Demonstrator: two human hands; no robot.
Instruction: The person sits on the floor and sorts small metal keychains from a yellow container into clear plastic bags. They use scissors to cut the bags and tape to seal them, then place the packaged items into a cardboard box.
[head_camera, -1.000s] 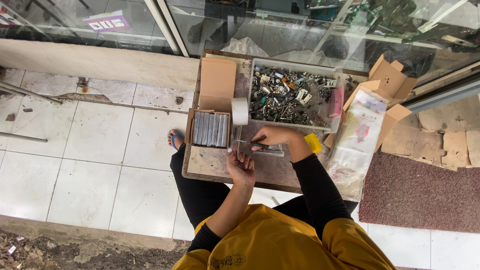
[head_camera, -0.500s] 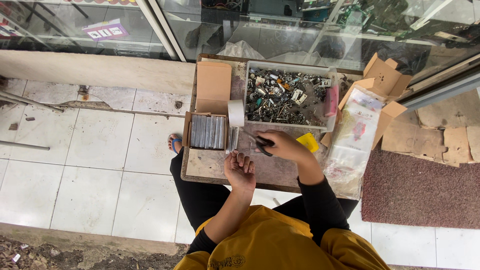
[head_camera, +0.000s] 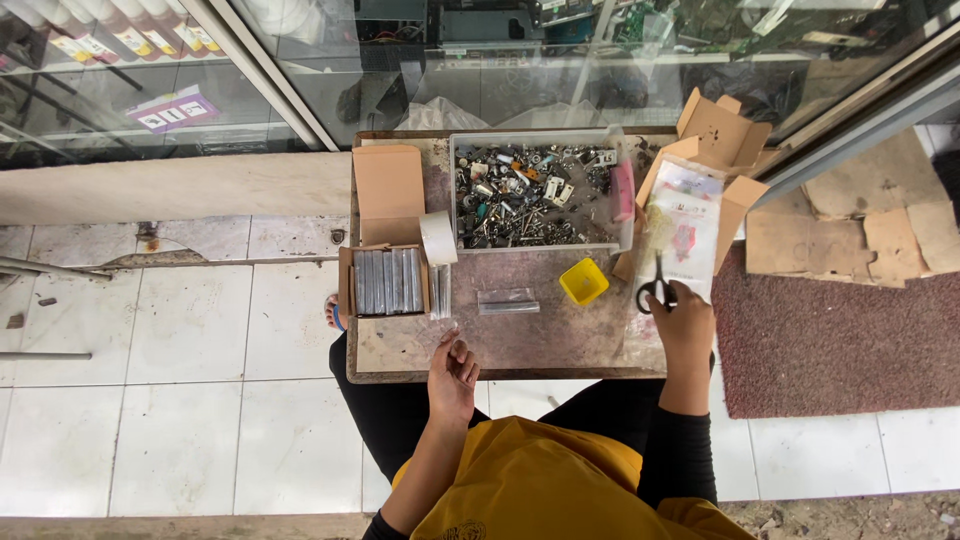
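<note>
The right hand (head_camera: 682, 325) is clamped on black-handled scissors (head_camera: 655, 290), blades raised over a clear plastic bag (head_camera: 685, 215) at the right worktop (head_camera: 520, 340) edge, while the left hand (head_camera: 452, 370) rests empty, fingers loosely curled, at the near edge.

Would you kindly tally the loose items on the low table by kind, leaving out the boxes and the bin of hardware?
Scissors, at the right hand: 1
Yellow cup: 1
Tape roll: 1
Clear packet: 1
Printed bag: 1
Total: 5
</note>
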